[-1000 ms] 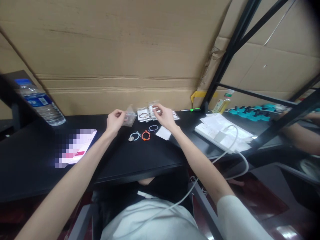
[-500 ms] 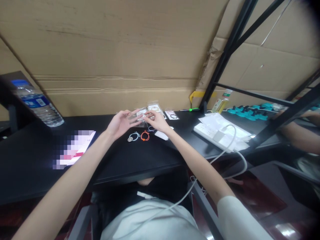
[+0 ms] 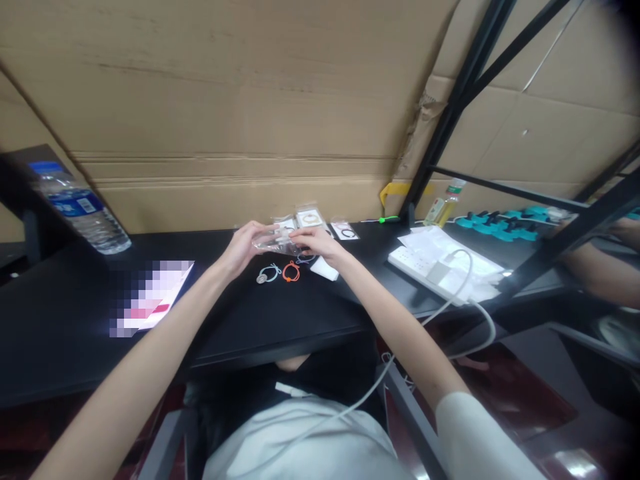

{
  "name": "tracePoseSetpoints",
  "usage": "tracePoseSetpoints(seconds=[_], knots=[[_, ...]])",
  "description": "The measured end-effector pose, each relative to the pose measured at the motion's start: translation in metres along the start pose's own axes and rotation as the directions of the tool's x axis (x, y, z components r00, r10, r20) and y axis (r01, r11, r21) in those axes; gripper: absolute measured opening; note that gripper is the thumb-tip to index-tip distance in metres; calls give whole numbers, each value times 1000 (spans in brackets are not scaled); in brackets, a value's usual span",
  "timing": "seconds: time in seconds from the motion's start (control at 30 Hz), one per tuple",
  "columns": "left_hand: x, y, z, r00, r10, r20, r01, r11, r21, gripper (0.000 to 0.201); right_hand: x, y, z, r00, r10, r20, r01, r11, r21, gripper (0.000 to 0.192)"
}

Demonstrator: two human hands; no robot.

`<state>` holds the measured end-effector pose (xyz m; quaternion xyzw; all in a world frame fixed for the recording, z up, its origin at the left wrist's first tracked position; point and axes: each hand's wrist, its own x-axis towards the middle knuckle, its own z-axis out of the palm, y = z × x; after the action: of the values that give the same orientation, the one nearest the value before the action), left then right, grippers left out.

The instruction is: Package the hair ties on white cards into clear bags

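Note:
A clear plastic bag [image 3: 273,244] is stretched between my two hands above the back of the black table. My left hand [image 3: 243,248] grips its left side, and my right hand [image 3: 319,241] pinches the other side with fingertips together. Just below lie a light blue hair tie [image 3: 270,273] with a round charm and an orange hair tie [image 3: 291,271]. A dark hair tie [image 3: 306,258] sits partly hidden under my right hand, beside a small white card stack [image 3: 325,268]. Behind my hands are bagged cards with bands, among them a packet [image 3: 310,217] and another packet [image 3: 345,230].
A water bottle [image 3: 85,207] stands at the left, near a lit screen [image 3: 155,297]. To the right are a white power strip [image 3: 417,272] with papers and a cable, a yellow bottle [image 3: 444,203] and turquoise items [image 3: 500,225]. Another person's arm [image 3: 600,267] shows far right.
My left hand's spread fingers have closed onto the clear bag. The bag now shows flatter between both hands, while my right hand has shifted slightly right and down.

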<state>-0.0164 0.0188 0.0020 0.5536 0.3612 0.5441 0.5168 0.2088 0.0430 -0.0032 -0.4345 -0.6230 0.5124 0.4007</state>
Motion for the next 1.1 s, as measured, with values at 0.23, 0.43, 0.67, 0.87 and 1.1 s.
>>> tracePoseSetpoints(seconds=[0.23, 0.43, 0.67, 0.87, 1.1], knots=[[-6, -8, -5, 901, 420, -107, -184, 593, 784, 33, 18, 20, -10, 970, -67, -233, 7, 968, -252, 9], [-12, 1, 0, 774, 618, 137, -367, 262, 892, 47, 19, 19, -12, 945, -133, -300, -12, 900, -437, 8], [-13, -3, 6, 777, 473, 416, -497, 55, 866, 31, 19, 21, -9, 947, -173, -271, 50, 912, -408, 8], [-14, -12, 12, 823, 429, 371, -471, 153, 869, 39, 19, 21, -7, 949, -180, -257, 76, 926, -369, 9], [-8, -21, 7, 865, 390, 317, -421, 216, 881, 47, 11, 10, 1, 954, -212, -214, 155, 955, -253, 13]])
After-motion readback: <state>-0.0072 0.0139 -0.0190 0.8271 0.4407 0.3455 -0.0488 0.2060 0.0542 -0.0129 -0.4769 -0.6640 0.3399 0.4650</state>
